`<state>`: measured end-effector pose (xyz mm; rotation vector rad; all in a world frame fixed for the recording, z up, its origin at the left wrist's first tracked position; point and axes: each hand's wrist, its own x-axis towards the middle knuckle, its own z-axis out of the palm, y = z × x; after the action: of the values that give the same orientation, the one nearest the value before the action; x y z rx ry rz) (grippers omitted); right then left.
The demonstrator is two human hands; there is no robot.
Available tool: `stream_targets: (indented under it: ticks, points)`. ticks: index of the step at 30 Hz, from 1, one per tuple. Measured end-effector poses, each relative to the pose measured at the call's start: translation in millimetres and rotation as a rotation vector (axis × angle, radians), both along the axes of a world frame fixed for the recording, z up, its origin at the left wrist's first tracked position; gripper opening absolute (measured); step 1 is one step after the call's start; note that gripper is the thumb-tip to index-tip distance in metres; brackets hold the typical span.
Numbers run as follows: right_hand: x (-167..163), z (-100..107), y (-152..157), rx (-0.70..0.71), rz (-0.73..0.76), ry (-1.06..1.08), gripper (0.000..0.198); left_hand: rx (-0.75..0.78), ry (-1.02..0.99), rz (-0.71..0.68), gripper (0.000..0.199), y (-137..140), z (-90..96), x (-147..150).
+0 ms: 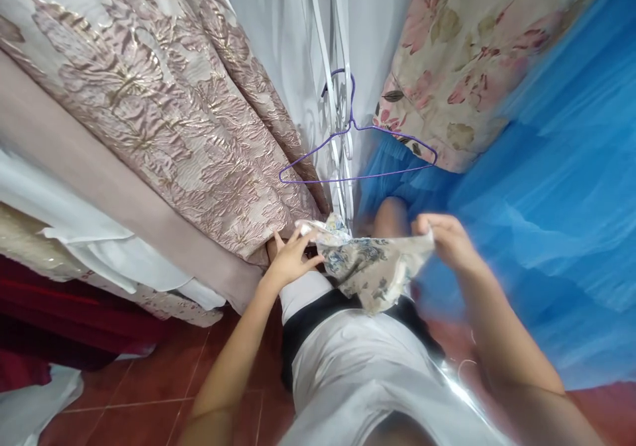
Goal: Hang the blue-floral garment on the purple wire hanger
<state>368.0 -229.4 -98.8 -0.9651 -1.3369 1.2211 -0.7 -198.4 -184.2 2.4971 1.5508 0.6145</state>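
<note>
A small floral cloth (pixel 372 270), beige with blue and grey flowers and a paler lace-like edge, stretches between my hands above my lap. My right hand (pixel 450 240) pinches its right corner, fingers curled closed. At the other end, my left hand (pixel 293 257) holds the cloth's left part near the fingertips, with its thumb and some fingers spread apart. The cloth's lower part sags toward my dark shorts (pixel 322 313). Beyond it hangs a purple hanger (pixel 358 179), with no garment visible on it, among white straps (pixel 342 35).
A pink-gold brocade garment (pixel 163 101) hangs to the left, above white and dark red fabrics (pixel 74 307). Blue tulle (pixel 536 234) fills the right side, below a floral cream fabric (pixel 462 68). White cloth (pixel 278 22) hangs behind. Red tiles (pixel 149 380) cover the floor.
</note>
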Motion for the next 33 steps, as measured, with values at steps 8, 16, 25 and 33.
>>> stream_targets:
  ticks: [8, 16, 25, 33]
  points:
    - [-28, 30, 34, 0.216, 0.000, 0.081, 0.009, -0.276, -0.300, -0.182, 0.030, 7, -9.7, -1]
    - [-34, 55, 22, 0.280, 0.057, -0.136, 0.007, -0.452, -0.263, -0.399, 0.043, 12, -39.6, 73]
    - [-23, 30, 90, 0.304, -0.100, -0.294, 0.058, -0.157, -0.223, -0.029, 0.032, 47, 25.0, -59]
    - [-45, 17, 122, 0.263, 0.011, -0.620, 0.065, 0.223, -0.175, 0.089, 0.021, 104, 114.6, -78]
